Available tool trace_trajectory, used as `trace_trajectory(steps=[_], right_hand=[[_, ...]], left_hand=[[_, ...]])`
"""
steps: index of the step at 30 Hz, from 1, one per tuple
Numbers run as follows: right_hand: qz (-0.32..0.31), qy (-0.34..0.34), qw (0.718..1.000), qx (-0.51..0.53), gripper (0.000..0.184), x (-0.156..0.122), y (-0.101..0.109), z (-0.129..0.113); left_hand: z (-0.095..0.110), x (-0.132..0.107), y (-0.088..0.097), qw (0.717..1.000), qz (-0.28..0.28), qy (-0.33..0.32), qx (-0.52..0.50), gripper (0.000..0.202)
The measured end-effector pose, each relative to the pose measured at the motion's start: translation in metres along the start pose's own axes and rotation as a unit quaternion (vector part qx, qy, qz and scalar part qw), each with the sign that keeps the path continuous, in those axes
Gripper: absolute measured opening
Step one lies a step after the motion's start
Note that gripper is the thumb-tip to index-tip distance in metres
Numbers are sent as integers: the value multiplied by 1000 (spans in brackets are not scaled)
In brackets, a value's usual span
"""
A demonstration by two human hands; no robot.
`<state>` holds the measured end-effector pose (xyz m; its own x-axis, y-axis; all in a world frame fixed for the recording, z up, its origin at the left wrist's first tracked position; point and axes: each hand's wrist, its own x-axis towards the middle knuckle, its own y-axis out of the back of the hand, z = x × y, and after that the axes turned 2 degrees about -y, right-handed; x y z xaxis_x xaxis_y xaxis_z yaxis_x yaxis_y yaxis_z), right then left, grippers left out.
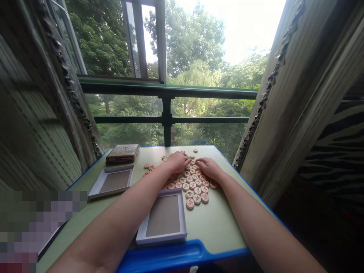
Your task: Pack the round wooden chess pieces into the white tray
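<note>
Many round wooden xiangqi pieces (192,185) with red and dark characters lie on the light green table, most packed close in the middle. My left hand (178,162) lies across the far left part of this cluster, palm down, fingers stretched toward the right. Some pieces below it are hidden by the hand and forearm. My right hand (209,168) rests at the cluster's right edge, its fingers reaching in toward the pieces. The fingertips of both hands are a short way apart, with pieces between them. Neither hand shows a piece lifted off the table.
A shallow open box (183,223) stands near the blue front edge. Another shallow box part (93,191) lies at the left, with a brown box-like stack (123,153) behind it. Loose pieces lie scattered at the far side. Beyond are a railing (167,91) and curtains (281,113).
</note>
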<state>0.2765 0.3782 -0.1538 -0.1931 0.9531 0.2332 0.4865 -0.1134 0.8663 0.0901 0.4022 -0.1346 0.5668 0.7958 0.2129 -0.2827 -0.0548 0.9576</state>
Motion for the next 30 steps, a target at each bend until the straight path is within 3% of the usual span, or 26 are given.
trace_trajectory(steps=[6,15,22,26,30], right_hand=[[-2,0,1000,5,39,0,-1,1],[-5,-1,1000,10,39,0,-1,2],[-1,-4,1000,3,40,0,0,1],[-10,-10,1000,8,39,0,1,0],[-12,-17,1000,14,37,-1,1,0]], left_hand=[[0,2,-2,999,26,-20,16,48],[1,3,0,999,12,-36,30,47],[-2,3,6,997,50,54,39,35],[-6,1,7,994,16,109,3,35],[-9,-1,6,993,-5,118,-13,36]])
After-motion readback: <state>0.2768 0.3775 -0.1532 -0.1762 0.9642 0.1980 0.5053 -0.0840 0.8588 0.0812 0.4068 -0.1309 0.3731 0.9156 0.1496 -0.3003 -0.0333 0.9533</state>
